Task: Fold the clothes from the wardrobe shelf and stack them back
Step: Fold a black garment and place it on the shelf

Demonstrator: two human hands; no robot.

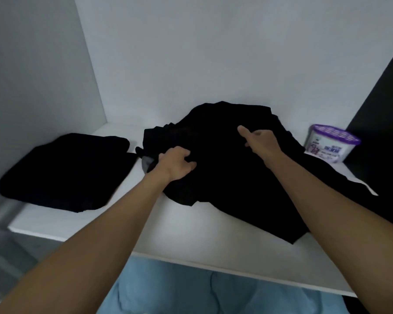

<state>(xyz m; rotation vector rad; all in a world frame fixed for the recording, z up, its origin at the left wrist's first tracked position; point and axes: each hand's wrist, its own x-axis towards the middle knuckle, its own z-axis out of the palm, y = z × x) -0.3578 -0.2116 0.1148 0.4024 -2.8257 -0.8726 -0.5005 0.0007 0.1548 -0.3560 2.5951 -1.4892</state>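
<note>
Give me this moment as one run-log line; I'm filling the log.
left hand: grip shut on loose black clothes pile | right hand: on the pile, grip unclear | folded black stack: at left of shelf

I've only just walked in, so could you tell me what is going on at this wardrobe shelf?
A person is reaching into the wardrobe with both hands. The left hand clutches the edge of a rumpled pile of black clothes in the middle of the white shelf, while the right hand rests on top of the pile. To the left lies a neater, flatter black garment, apart from the pile. A white tub with a purple lid stands at the back right.
</note>
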